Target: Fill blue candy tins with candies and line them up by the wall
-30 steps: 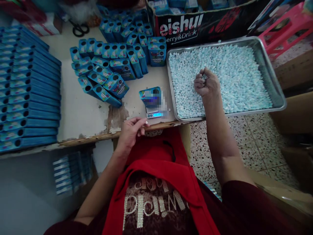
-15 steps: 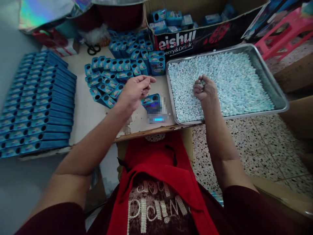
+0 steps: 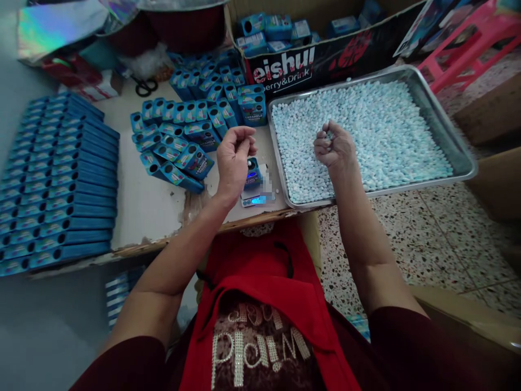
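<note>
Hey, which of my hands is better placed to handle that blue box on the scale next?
Probably your left hand: it's right beside the blue candy box on the digital scale. Your right hand is farther away, curled around some candies over the metal tray.

- Dim, cool indoor light, probably from overhead; shadows fall soft.
- Rainbow glare on the silvery sheet [image 3: 61, 24], duller gleams along the steel tray [image 3: 443, 127].
- The scale display [image 3: 255, 201] glows bright blue, blocky pixelation beside it.
- Deep shade beneath the table [image 3: 142, 206].
- Wide-angle stretching toward the edges; cardboard boxes [image 3: 494, 108] at right look dark and soft.
</note>
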Tool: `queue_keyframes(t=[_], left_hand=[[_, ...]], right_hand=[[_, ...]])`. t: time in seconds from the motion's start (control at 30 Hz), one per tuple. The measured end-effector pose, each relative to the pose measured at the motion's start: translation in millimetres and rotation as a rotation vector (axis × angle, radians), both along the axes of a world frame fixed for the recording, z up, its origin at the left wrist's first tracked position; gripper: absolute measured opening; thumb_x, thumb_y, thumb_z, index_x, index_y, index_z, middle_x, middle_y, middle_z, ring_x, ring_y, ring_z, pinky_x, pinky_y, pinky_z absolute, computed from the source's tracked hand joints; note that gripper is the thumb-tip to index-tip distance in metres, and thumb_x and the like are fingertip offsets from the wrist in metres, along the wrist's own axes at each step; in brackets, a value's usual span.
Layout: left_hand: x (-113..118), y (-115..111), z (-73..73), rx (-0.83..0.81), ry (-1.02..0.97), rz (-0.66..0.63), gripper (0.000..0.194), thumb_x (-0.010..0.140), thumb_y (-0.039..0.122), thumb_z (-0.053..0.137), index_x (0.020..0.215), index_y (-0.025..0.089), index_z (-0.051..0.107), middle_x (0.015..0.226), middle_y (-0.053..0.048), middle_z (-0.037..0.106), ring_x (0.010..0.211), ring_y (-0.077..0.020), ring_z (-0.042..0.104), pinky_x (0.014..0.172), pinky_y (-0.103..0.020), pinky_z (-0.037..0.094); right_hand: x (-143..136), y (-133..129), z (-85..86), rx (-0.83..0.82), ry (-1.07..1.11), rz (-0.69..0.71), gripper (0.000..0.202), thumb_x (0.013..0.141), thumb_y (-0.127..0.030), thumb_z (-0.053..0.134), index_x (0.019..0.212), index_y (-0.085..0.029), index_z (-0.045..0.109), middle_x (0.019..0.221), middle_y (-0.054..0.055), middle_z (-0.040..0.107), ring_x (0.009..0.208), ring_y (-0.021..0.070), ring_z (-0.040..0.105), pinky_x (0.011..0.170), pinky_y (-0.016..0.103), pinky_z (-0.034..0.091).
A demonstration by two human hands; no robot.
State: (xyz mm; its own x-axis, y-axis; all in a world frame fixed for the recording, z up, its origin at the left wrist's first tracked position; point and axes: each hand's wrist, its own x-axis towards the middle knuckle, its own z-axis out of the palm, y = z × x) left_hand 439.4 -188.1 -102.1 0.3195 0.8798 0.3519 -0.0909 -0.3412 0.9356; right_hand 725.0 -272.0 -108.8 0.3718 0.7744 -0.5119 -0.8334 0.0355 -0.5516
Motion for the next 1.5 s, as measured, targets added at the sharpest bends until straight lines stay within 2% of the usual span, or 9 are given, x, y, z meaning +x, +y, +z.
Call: queue_keyframes(t=[0.23, 0.47, 0.57, 0.67, 0.8, 1.0, 1.17, 1.4, 1.5], left_hand=[[-9.7, -0.7, 18.2, 0.041, -0.102, 0.117, 0.008, 0.118, 0.033, 0.083, 0.115, 0.028, 0.078, 0.101, 0.000, 0.078, 0.083, -0.0137, 0.071, 0.078, -0.024, 0.064], [-91.1, -38.2, 50.9, 0.366, -0.134, 0.309, 0.006, 0.118, 0.025, 0.081, 0.121, 0.020, 0.081, 0.109, -0.003, 0.080, 0.092, -0.0142, 0.074, 0.087, -0.027, 0.063], [-133.1, -58.7, 29.6, 0.348, 0.049, 0.450, 0.010, 0.116, 0.028, 0.079, 0.123, 0.021, 0.080, 0.110, -0.004, 0.081, 0.099, -0.0173, 0.078, 0.096, -0.031, 0.065], [-165.0, -66.2, -5.1, 0.272, 0.399, 0.349, 0.020, 0.110, 0.031, 0.080, 0.128, 0.023, 0.080, 0.117, -0.006, 0.081, 0.102, -0.0213, 0.079, 0.102, -0.038, 0.069], [-177.1, -50.4, -45.9, 0.233, 0.662, 0.067, 0.034, 0.105, 0.037, 0.081, 0.136, 0.024, 0.081, 0.131, -0.011, 0.081, 0.110, -0.0282, 0.082, 0.106, -0.044, 0.072], [-164.0, -19.1, -85.9, 0.278, 0.707, -0.052, 0.042, 0.104, 0.038, 0.076, 0.144, 0.023, 0.078, 0.142, -0.016, 0.083, 0.136, -0.0381, 0.078, 0.127, -0.055, 0.064], [-163.4, -13.5, -105.0, 0.356, 0.708, -0.072, 0.048, 0.104, 0.042, 0.079, 0.149, 0.027, 0.076, 0.145, -0.016, 0.082, 0.136, -0.0415, 0.076, 0.128, -0.060, 0.062], [-159.1, -9.8, -110.5, 0.357, 0.710, -0.074, 0.044, 0.104, 0.042, 0.081, 0.145, 0.025, 0.078, 0.143, -0.017, 0.081, 0.134, -0.0415, 0.076, 0.125, -0.059, 0.062], [-158.9, -8.8, -109.6, 0.359, 0.714, -0.086, 0.040, 0.103, 0.040, 0.082, 0.141, 0.024, 0.081, 0.142, -0.017, 0.080, 0.133, -0.0406, 0.076, 0.125, -0.058, 0.062]], right_hand=[[12.9, 4.7, -17.8, 0.024, -0.062, 0.034, 0.031, 0.127, -0.042, 0.070, 0.101, -0.027, 0.060, 0.069, -0.008, 0.058, 0.045, 0.0055, 0.039, 0.041, 0.020, 0.025], [7.1, 6.4, -19.7, 0.013, -0.402, -0.032, 0.028, 0.119, -0.041, 0.080, 0.101, -0.028, 0.062, 0.074, -0.004, 0.061, 0.053, 0.0075, 0.052, 0.043, 0.017, 0.035], [-9.0, 2.8, -7.9, -0.042, -0.589, 0.214, 0.027, 0.113, -0.032, 0.086, 0.094, -0.024, 0.068, 0.072, -0.001, 0.065, 0.051, 0.0061, 0.046, 0.040, 0.014, 0.031], [-25.8, 0.3, 8.1, -0.149, -0.703, 0.431, 0.031, 0.110, -0.019, 0.086, 0.083, -0.019, 0.070, 0.064, 0.000, 0.063, 0.046, 0.0046, 0.041, 0.037, 0.013, 0.029], [-45.0, 1.2, 34.4, -0.184, -0.653, 0.478, 0.035, 0.108, -0.007, 0.086, 0.081, -0.018, 0.067, 0.063, 0.000, 0.062, 0.045, 0.0031, 0.040, 0.038, 0.010, 0.025], [-72.8, -8.1, 63.9, -0.282, -0.253, 0.340, 0.026, 0.122, -0.019, 0.072, 0.097, -0.020, 0.063, 0.074, -0.001, 0.062, 0.053, 0.0052, 0.049, 0.043, 0.007, 0.033], [-85.3, -23.1, 63.1, -0.323, -0.238, 0.236, 0.018, 0.119, -0.021, 0.056, 0.107, -0.019, 0.069, 0.085, 0.009, 0.071, 0.064, 0.0137, 0.062, 0.049, 0.014, 0.051], [-93.6, -26.1, 70.2, -0.298, -0.423, 0.395, 0.015, 0.108, -0.004, 0.068, 0.103, -0.016, 0.076, 0.069, -0.004, 0.057, 0.049, 0.0051, 0.035, 0.040, 0.011, 0.024], [-104.6, -20.7, 78.7, -0.181, -0.578, 0.470, 0.012, 0.109, -0.008, 0.080, 0.100, -0.016, 0.082, 0.068, -0.004, 0.057, 0.051, 0.0044, 0.037, 0.042, 0.011, 0.028]])
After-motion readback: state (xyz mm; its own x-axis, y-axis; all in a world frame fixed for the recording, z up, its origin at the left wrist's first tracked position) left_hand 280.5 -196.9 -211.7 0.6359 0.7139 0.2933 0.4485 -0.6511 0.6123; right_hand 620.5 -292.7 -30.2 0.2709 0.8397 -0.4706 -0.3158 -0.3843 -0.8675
